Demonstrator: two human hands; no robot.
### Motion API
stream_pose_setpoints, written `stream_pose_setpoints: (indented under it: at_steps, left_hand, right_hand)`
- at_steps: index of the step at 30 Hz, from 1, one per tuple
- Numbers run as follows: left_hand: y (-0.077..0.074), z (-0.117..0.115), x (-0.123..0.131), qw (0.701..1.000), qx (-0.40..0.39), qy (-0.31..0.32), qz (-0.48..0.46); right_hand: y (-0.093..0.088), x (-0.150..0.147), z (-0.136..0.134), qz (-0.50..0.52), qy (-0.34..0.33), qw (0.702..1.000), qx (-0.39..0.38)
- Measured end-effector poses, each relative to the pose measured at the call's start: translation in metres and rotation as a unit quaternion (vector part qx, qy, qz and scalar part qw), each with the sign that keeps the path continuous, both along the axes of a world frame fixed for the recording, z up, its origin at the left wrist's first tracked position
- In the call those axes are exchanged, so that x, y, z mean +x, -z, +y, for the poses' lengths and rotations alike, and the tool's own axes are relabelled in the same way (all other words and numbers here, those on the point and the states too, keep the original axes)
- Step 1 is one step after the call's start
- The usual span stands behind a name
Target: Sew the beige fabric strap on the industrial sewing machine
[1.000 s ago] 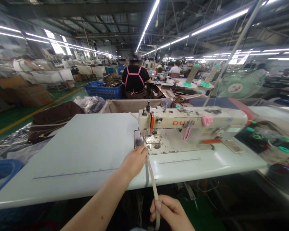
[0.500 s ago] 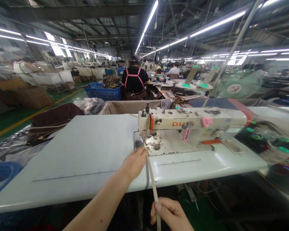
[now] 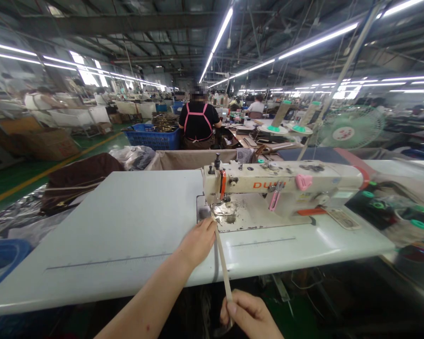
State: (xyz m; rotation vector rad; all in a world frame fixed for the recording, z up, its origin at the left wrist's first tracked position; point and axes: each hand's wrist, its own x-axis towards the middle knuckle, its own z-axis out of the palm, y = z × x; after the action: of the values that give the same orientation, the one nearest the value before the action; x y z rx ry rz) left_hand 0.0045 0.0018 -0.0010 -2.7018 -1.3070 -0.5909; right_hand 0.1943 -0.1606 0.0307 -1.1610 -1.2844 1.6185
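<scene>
A wide workshop floor under long tube lights lies behind a smooth, pale grey-green sewing table (image 3: 137, 216), where a co-worker in a black top with pink straps (image 3: 198, 123) sits facing away. On the table stands a cream-coloured metal sewing machine with orange lettering (image 3: 314, 181). A narrow, flat, beige fabric strip (image 3: 223, 264) runs from beneath its needle end across the table's front edge. The left hand (image 3: 199, 240) rests there, fingers bunched over the strip just short of the needle area, seemingly to steer it; with the thumb hidden, whether it pinches or merely presses cannot be told. Below the table edge, the right hand (image 3: 250, 311) is closed, pinching the strip between thumb and curled fingers, probably to keep that length straight and lined up with the needle.
</scene>
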Motion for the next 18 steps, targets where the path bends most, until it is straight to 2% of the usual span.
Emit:
stream_pose_setpoints:
  at_steps: [3,5,9,11,18]
  left_hand:
    - [-0.0016,-0.0003,-0.0003,1.0,0.002,0.006,0.008]
    - [-0.0032,-0.0009,0.0001,1.0,0.008,0.012,0.017]
    - [-0.0052,-0.0026,0.0014,1.0,0.012,0.002,0.002]
    - [-0.0052,-0.0028,0.0013,1.0,0.01,0.001,-0.005]
    - [-0.0055,-0.0013,-0.0011,0.999,-0.01,0.013,-0.032]
  right_hand:
    - [-0.0041,0.0012,0.0047,-0.041,0.017,0.998,0.037]
    - [-0.0042,0.0005,0.0076,-0.044,0.036,0.998,0.032]
    - [-0.0021,-0.004,0.0104,0.056,0.067,0.993,-0.08]
    - [-0.0025,-0.0061,0.0104,0.087,0.072,0.987,-0.112]
    - [-0.0086,-0.0039,0.0048,0.057,0.066,0.994,-0.072]
